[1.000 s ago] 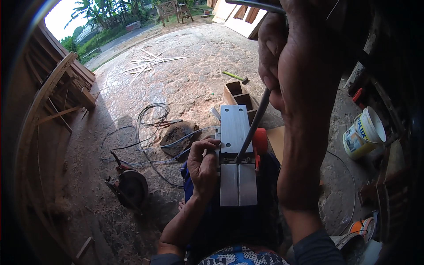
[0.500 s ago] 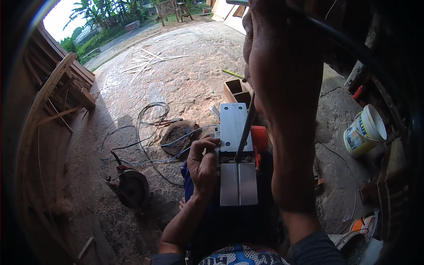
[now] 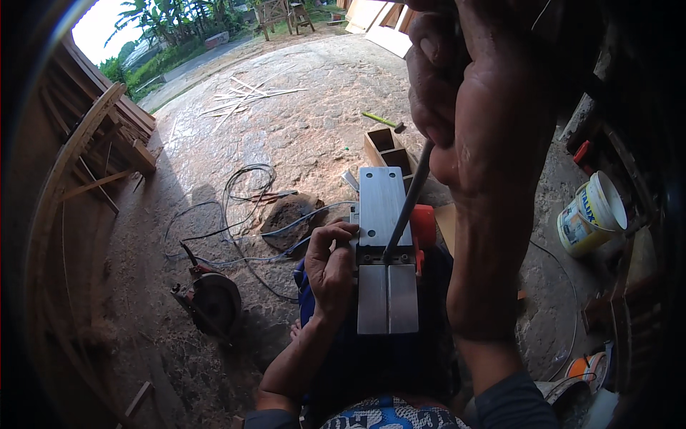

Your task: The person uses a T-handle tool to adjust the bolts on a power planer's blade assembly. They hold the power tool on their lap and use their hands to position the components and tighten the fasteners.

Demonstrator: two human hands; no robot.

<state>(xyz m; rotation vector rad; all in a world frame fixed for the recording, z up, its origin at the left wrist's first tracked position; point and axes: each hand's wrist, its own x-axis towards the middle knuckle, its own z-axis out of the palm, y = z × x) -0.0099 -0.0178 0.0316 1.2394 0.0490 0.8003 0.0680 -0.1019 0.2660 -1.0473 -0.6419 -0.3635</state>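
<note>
A flat, silver, red-sided metal planer [image 3: 380, 214] rests over the blue-clad lap [image 3: 382, 361], left grip [image 3: 330, 268] clasping its nine-o'clock edge, right grip [image 3: 457, 89] wrapped around a crossing dark metal rod [image 3: 408, 207]; brown wooden box [image 3: 372, 149] at twelve.

A dark rod [image 3: 409, 202] slants down — seemingly touching the silvery, upturned planer [image 3: 376, 204].

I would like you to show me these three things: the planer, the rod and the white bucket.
Planer [image 3: 376, 209]: head view, on its upward-facing metal plate.
Rod [image 3: 407, 203]: head view, mid-shaft.
White bucket [image 3: 584, 220]: head view, on its side wall.
</note>
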